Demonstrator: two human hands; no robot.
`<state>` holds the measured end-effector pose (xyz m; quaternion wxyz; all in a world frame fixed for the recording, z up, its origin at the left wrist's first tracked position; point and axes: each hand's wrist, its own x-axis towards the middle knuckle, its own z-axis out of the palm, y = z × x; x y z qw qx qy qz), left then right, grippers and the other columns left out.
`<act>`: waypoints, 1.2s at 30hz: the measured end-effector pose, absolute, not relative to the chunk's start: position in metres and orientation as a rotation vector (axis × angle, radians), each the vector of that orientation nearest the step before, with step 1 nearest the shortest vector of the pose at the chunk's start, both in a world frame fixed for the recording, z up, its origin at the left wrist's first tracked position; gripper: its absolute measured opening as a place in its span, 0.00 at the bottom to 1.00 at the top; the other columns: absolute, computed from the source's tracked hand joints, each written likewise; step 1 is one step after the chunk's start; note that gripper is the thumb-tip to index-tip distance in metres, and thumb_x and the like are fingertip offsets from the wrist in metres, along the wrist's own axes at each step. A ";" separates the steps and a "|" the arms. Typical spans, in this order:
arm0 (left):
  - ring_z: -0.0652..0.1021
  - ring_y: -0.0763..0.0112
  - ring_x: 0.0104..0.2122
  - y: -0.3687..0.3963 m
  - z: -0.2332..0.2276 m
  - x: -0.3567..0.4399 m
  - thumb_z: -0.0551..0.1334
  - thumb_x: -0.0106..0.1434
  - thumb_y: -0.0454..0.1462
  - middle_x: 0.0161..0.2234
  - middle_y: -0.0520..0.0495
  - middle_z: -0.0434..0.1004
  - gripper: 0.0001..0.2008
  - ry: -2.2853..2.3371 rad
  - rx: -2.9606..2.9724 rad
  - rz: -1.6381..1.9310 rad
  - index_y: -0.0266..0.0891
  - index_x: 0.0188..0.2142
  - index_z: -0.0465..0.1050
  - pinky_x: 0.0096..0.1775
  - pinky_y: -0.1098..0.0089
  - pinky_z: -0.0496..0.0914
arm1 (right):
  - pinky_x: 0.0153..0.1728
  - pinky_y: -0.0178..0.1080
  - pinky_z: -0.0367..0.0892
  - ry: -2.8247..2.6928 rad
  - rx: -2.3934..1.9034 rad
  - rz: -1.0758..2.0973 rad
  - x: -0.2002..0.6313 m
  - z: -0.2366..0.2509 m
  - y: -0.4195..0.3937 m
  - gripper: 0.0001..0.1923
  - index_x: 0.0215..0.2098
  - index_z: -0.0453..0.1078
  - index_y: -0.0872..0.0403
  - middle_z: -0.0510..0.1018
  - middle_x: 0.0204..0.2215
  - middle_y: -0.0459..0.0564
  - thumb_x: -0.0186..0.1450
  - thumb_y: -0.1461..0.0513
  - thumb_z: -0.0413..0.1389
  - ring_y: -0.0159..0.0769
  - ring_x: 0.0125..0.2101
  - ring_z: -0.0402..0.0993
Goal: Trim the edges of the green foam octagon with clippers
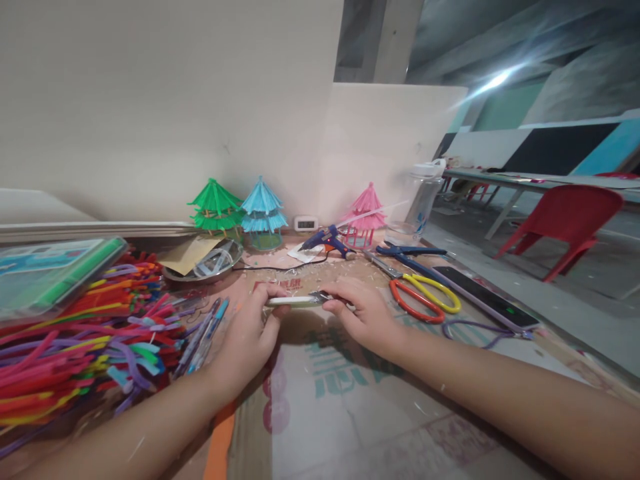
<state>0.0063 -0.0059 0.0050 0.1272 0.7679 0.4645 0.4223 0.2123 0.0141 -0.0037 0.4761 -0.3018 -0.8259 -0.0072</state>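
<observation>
My left hand (255,330) pinches the left end of a slim whitish object with a dark right end (300,301). My right hand (367,317) grips that dark end between thumb and fingers. The object is level, just above the cardboard-covered table (350,413); blur hides its exact kind. Beyond it stand three little layered pavilions: a green one (215,203), a light blue one (261,207) and a pink one (367,213). In front of the pink one lies a blue glue gun (327,240). Nearest my right hand are scissors with red and yellow handles (417,300).
Left, a heap of coloured pipe cleaners (75,360) lies beside a clear plastic case (55,273). Several pens (207,333) and a metal dish (200,273) are nearby. Right are pliers (410,252), a phone (485,297) and a clear bottle (423,200). A small timer (305,223) stands behind.
</observation>
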 end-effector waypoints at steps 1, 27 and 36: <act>0.73 0.66 0.39 -0.006 0.005 0.006 0.51 0.62 0.35 0.35 0.49 0.72 0.06 1.357 2.238 1.227 0.41 0.38 0.63 0.41 0.67 0.67 | 0.32 0.38 0.67 -2.017 -0.737 -0.018 0.212 -0.003 0.014 0.13 0.39 0.72 0.54 0.77 0.29 0.51 0.68 0.57 0.47 0.37 0.30 0.72; 0.73 0.65 0.38 -0.009 0.008 0.009 0.50 0.61 0.35 0.34 0.48 0.72 0.06 1.315 2.272 1.199 0.41 0.36 0.64 0.40 0.66 0.67 | 0.28 0.36 0.63 -2.075 -0.694 -0.057 0.211 0.000 0.011 0.17 0.36 0.72 0.55 0.74 0.24 0.49 0.69 0.55 0.45 0.35 0.27 0.70; 0.74 0.66 0.37 -0.009 0.007 0.009 0.51 0.62 0.36 0.34 0.48 0.72 0.06 1.336 2.216 1.185 0.40 0.36 0.65 0.39 0.67 0.68 | 0.27 0.36 0.63 -2.043 -0.706 -0.038 0.210 -0.001 0.013 0.18 0.35 0.73 0.56 0.74 0.23 0.50 0.69 0.54 0.46 0.35 0.26 0.69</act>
